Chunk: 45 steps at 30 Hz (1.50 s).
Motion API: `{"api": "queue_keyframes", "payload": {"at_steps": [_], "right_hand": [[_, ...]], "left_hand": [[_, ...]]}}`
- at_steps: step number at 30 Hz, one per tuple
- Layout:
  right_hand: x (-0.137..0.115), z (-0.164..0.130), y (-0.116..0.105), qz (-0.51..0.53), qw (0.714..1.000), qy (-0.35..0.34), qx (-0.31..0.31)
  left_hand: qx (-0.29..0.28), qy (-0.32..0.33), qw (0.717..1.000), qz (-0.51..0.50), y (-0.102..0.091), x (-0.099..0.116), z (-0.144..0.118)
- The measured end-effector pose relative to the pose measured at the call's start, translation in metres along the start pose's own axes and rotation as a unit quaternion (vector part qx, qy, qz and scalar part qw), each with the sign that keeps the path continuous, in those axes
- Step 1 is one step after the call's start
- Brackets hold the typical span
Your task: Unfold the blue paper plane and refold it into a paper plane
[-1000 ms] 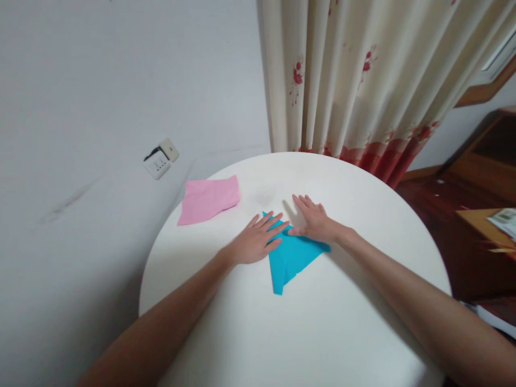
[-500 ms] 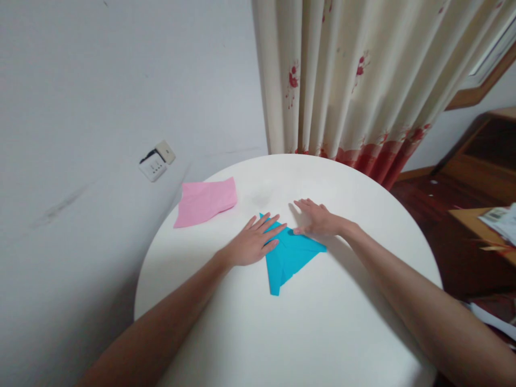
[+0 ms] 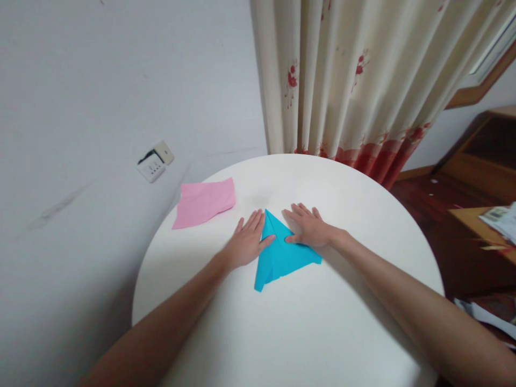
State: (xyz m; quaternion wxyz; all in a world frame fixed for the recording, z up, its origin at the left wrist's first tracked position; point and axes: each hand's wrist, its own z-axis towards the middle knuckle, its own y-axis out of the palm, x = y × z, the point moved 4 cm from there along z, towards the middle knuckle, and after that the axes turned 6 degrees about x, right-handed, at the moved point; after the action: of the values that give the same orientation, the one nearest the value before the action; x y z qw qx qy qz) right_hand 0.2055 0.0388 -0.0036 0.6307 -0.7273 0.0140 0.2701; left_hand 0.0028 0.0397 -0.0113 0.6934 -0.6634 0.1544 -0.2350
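Observation:
A folded sheet of blue paper (image 3: pixel 284 260), roughly triangular with its point facing away from me, lies flat on the white round table (image 3: pixel 298 333). My left hand (image 3: pixel 248 242) rests flat at its left edge, fingers stretched out and the thumb on the paper. Over the right edge lies my right hand (image 3: pixel 308 228), palm down and fingers spread, its thumb touching the paper near the middle. Parts of both paper edges are hidden beneath the hands.
A pink sheet of paper (image 3: pixel 205 202) lies at the table's far left. Behind are a wall with a socket (image 3: pixel 151 167) and a patterned curtain (image 3: pixel 334 80). To the right stands a wooden piece of furniture (image 3: pixel 475 220) with papers on it.
The blue paper has turned clockwise, so its point now faces away from me. My left hand has slid off its middle to the left edge; my right hand has come down onto its right side.

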Motion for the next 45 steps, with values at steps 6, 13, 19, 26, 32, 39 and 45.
{"api": "queue_keyframes", "payload": {"at_steps": [6, 13, 19, 26, 32, 39, 45], "right_hand": [[-0.024, -0.005, 0.010, -0.016, 0.997, -0.076, 0.005], [-0.027, -0.003, 0.016, -0.035, 0.995, -0.087, 0.028], [-0.028, 0.002, 0.020, -0.059, 0.993, -0.083, 0.059], [-0.028, 0.004, 0.022, -0.070, 0.991, -0.082, 0.077], [-0.028, 0.004, 0.022, -0.064, 0.992, -0.082, 0.077], [-0.027, 0.004, 0.023, -0.066, 0.991, -0.081, 0.080], [-0.028, 0.003, 0.023, -0.062, 0.991, -0.083, 0.084]], "left_hand": [[-0.009, 0.034, 0.999, -0.021, 0.000, -0.006, 0.000], [-0.026, 0.043, 0.998, -0.039, -0.003, -0.005, 0.002], [-0.030, 0.038, 0.998, -0.050, -0.006, -0.003, 0.002], [-0.029, 0.035, 0.997, -0.054, -0.007, -0.003, 0.001], [-0.019, 0.030, 0.998, -0.059, -0.003, -0.004, 0.002], [-0.018, 0.029, 0.997, -0.069, -0.003, -0.005, 0.002], [-0.021, 0.031, 0.997, -0.067, -0.004, -0.004, 0.002]]}}
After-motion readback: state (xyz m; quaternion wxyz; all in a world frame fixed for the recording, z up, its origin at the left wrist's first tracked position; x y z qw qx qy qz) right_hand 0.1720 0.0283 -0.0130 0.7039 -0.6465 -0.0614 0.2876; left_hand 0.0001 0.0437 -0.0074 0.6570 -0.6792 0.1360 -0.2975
